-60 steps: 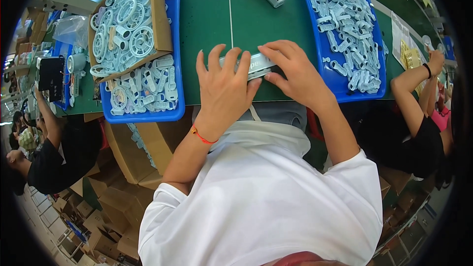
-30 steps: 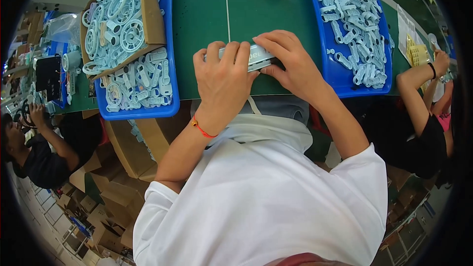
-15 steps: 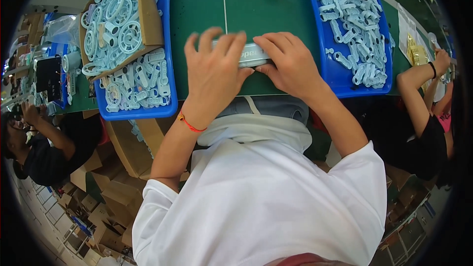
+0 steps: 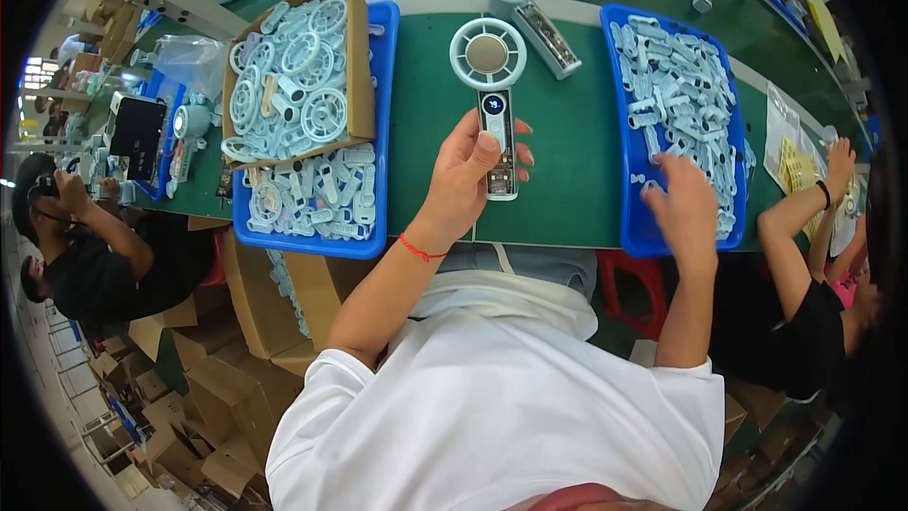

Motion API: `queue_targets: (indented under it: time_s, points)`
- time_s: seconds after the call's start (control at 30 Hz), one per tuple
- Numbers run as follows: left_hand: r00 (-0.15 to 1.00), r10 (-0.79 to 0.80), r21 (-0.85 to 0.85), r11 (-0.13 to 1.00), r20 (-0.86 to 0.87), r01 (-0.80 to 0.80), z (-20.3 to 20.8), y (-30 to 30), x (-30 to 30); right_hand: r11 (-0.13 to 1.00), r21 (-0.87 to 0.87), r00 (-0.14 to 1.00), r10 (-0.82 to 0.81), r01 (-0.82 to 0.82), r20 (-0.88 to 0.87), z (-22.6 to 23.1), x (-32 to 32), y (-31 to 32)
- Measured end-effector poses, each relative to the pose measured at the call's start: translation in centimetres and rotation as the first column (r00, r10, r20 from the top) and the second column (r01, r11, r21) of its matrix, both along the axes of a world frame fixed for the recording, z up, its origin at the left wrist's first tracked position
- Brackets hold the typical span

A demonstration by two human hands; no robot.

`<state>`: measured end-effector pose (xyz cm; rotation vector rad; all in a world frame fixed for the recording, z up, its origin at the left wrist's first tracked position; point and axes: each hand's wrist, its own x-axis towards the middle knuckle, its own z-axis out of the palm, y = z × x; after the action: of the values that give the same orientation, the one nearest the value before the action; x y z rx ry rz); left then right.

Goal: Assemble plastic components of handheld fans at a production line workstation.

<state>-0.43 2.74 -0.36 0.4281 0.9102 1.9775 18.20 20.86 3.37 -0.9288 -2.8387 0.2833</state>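
Your left hand (image 4: 459, 178) alone gripped the fan (image 4: 494, 106); your right hand (image 4: 685, 211), fingers parted, had moved to the blue tray (image 4: 640, 224) right of the grip.

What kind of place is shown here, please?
Probably a factory assembly workshop: rectangular blue plastic trays heaped with pale-blue plastic parts, a long green-topped worktable, and many brown cardboard boxes.

Handheld fan (image 4: 494, 108) in left fingers (image 4: 487, 146); right fingers (image 4: 673, 170) over blue tray (image 4: 639, 222)

smooth plastic handheld fan (image 4: 497, 123), glossy blue plastic tray (image 4: 643, 229), matt cardboard box (image 4: 358, 66), matt white cloth shirt (image 4: 511, 397)
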Motion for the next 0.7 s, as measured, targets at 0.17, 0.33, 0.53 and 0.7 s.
queue_targets:
  time_s: [0.17, 0.33, 0.53, 0.7]
  points:
    - [0.964, 0.01, -0.115, 0.993, -0.266, -0.042, 1.9, 2.7, -3.6, 0.983, -0.18, 0.999, 0.039, -0.036, 0.016, -1.6, 0.4, 0.2]
    - [0.716, 0.292, -0.224, 0.817, -0.634, -0.531, 5.3, 13.0, -12.8, 0.976, -0.218, 0.966, -0.057, 0.001, -0.251, -1.8, 0.8, 1.5]
    - [0.471, -0.266, -0.541, 0.439, -0.841, -0.717, 1.7, 22.5, -25.8, 0.886, -0.463, 0.892, -0.192, -0.021, -0.409, -1.9, 0.5, 1.2]
    - [0.522, -0.332, -0.613, 0.3, -0.786, -0.731, 0.6, 23.1, -25.0, 0.913, -0.396, 0.92, -0.07, -0.096, -0.386, -2.5, -0.3, 1.0]
